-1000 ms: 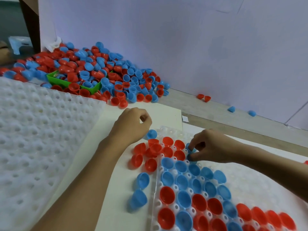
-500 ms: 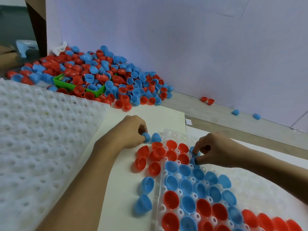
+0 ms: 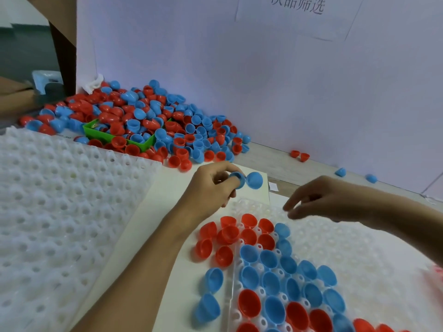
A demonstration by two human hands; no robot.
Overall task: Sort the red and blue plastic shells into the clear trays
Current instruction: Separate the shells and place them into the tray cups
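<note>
So the left hand (image 3: 211, 185) is up off the desk (image 3: 167, 212), its fingers (image 3: 236, 181) pinching a blue shell (image 3: 237, 179), with a second blue shell (image 3: 254, 180) right against it on the far side, looks stuck or nested. The right hand (image 3: 321, 200) hovers over the clear tray (image 3: 347, 248), fingers loose and holding nothing. Empty pockets lie just below and to the right of the held shell, past the red row, so I'd guess the left hand is nearer for the drop. The big mixed pile (image 3: 153, 125) sits well behind by the wall.
</note>
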